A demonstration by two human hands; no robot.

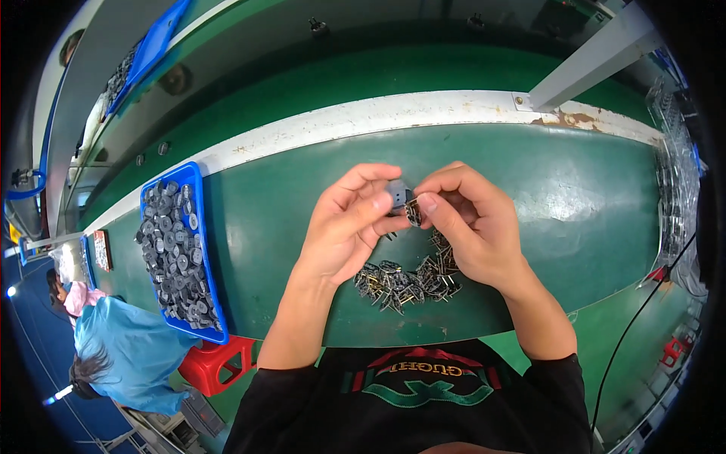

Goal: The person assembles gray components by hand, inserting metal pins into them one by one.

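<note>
Over the middle of the green worktable [265,250], my two hands are brought together. My left hand [336,227] is closed on a small grey plastic housing [396,193] with holes in its face, pinched between thumb and fingers. In my right hand [480,227], thumb and forefinger pinch a small black insert with metal pins [413,213], held right against the housing. Whether it sits inside the housing I cannot tell. Below my hands lies a loose pile of similar pinned inserts [389,287], partly hidden by my right hand. A blue tray [210,257] full of grey housings [170,246] stands at my left.
A white rail [325,119] borders the table's far side, with a green conveyor belt [423,68] beyond it. A metal post [594,57] rises at the far right. Clear plastic trays [677,181] are stacked at the right end. A person in blue [128,352] and a red stool [219,367] are at the left.
</note>
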